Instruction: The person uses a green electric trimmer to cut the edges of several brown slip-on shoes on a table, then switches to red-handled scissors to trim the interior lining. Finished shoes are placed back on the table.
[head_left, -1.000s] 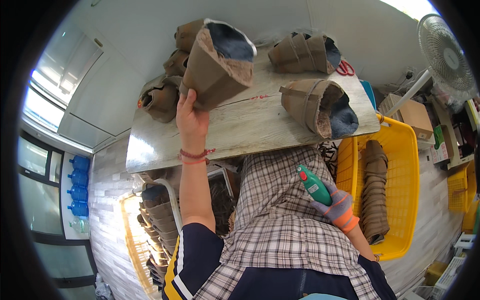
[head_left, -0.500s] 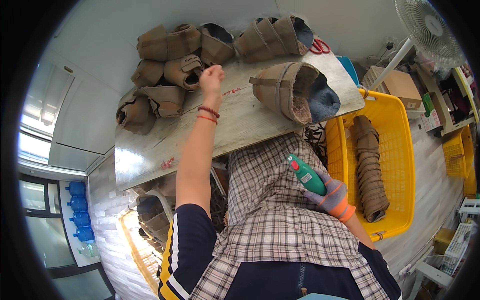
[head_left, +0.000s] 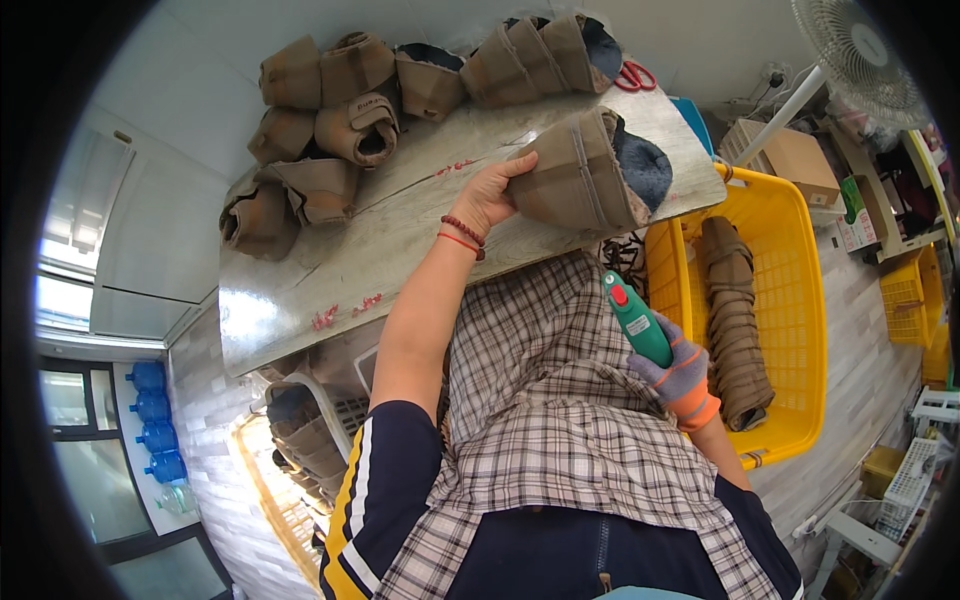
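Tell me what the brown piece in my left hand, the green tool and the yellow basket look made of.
Brown piece: matte, perhaps suede-like cloth, with fuzzy dark lining at its opening. Green tool: smooth, probably hard plastic; rigid moulded look. Yellow basket: likely plastic, slightly shiny, pierced by slots.

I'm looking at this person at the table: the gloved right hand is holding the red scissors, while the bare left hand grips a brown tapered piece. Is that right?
Not quite. In the head view, the gloved right hand holds a green handheld tool; the red scissors lie on the table. The bare left hand does grip a brown tapered piece.
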